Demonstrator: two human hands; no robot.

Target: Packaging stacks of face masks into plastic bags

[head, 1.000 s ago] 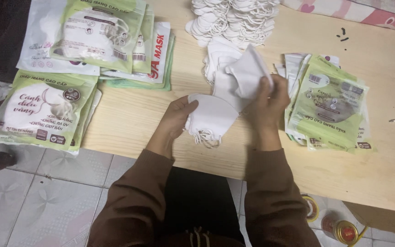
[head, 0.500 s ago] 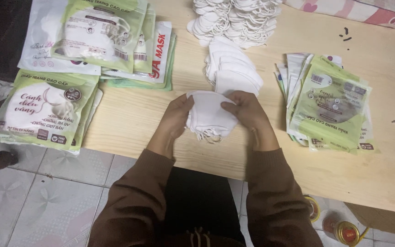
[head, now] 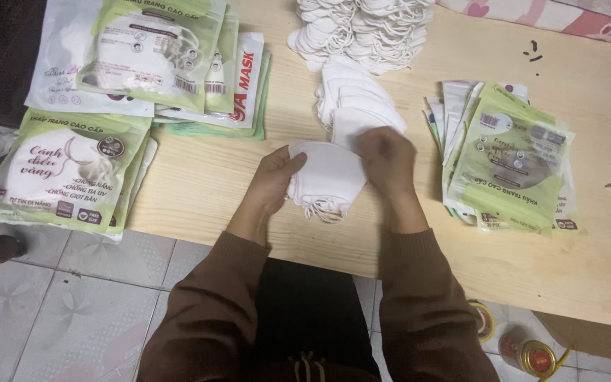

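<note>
Because we want the edges lined up, we pinch a small stack of white masks between both hands above the table, left hand gripping its nine o'clock side, right hand closed on its three o'clock side, ear loops dangling at six. More masks wait at twelve; green packets lie at three, within reach.

Both hands are bare; long brown knit sleeves with ribbed cuffs reach the wrists, and a pale drawstring hangs over dark clothing between them
</note>
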